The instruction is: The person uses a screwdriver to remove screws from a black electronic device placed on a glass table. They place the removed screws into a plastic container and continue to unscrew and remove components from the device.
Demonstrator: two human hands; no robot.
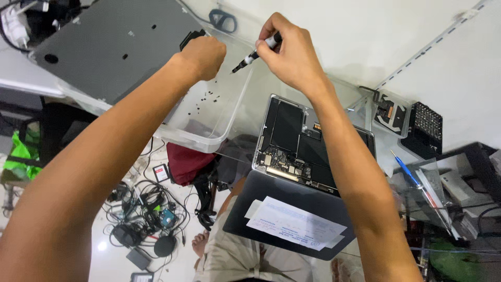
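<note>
Head view: right hand [295, 55] grip closed on black screwdriver [255, 54], shaft held slanted, tip just above rim of clear plastic tray [209, 133]. Left hand [204, 55] curled into fist above tray; contents of grip cannot be told. Small black screws [204, 102] scattered inside tray. Opened laptop [300, 143] seen right of tray on desk [454, 68], internals exposed. Grey cover panel [115, 44] laid left of tray.

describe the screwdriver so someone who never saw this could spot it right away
Start at the clear plastic tray at the centre of the desk, beside the opened laptop with its dark insides showing. Above the tray's right rim, the right hand pinches a slim screwdriver, tip angled down-left toward the left hand. Unlike the blue pen-like tool lying far right, it is black with pale bands and held in the air.
</note>
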